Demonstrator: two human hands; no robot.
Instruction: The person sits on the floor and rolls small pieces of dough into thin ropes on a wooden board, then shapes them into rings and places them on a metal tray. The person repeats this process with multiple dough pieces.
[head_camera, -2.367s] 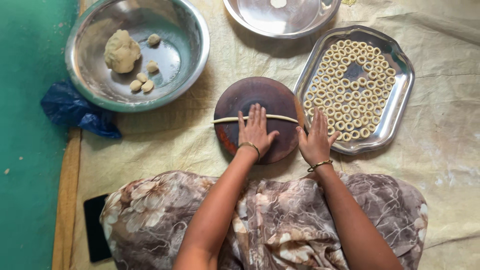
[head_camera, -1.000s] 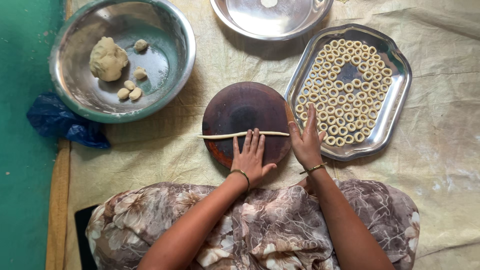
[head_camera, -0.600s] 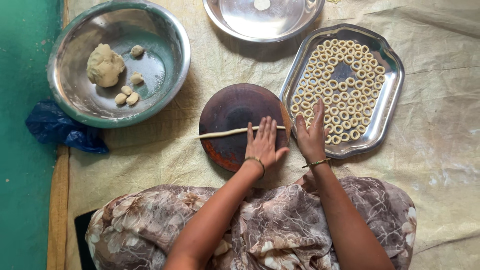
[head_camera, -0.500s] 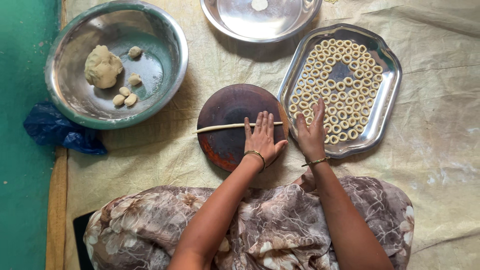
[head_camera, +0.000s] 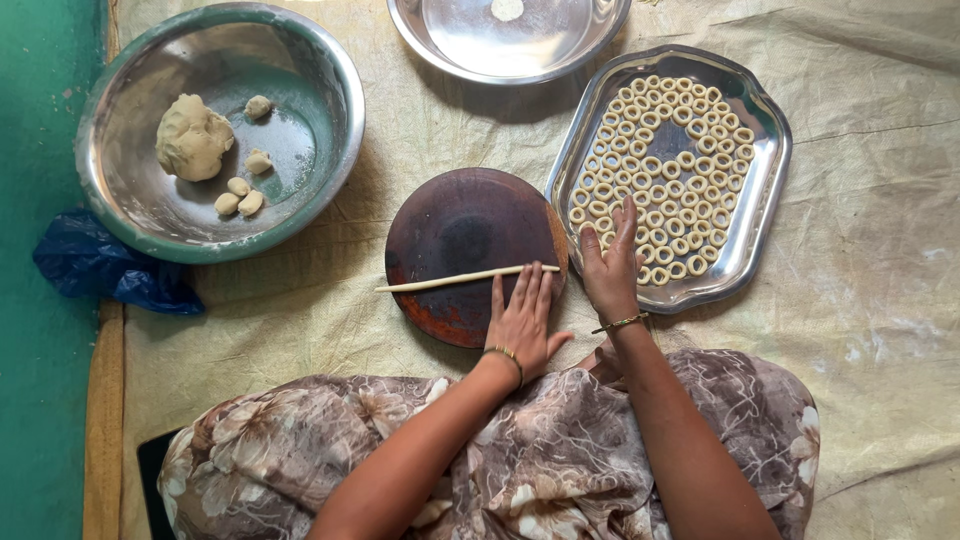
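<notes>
Head view: seen from above
Left hand: flat, fingers spread, fingertips on the dough rope
Dough rope: across the round wooden board; its left end overhangs the rim
Right hand: open, flat, at the board's right edge, overlapping the steel tray of dough rings

This looks like a home floor set up for food preparation, not a fitted kitchen. The person sits on the ground, a floral-print garment over the lap, on a pale woven sheet spread beside a green floor. The work surface is 1 round dark wooden board laid flat on the sheet. Around it stand 1 large steel bowl holding dough, 1 steel plate, and 1 steel tray filled with small dough rings. A crumpled blue plastic bag lies at the sheet's edge.
</notes>
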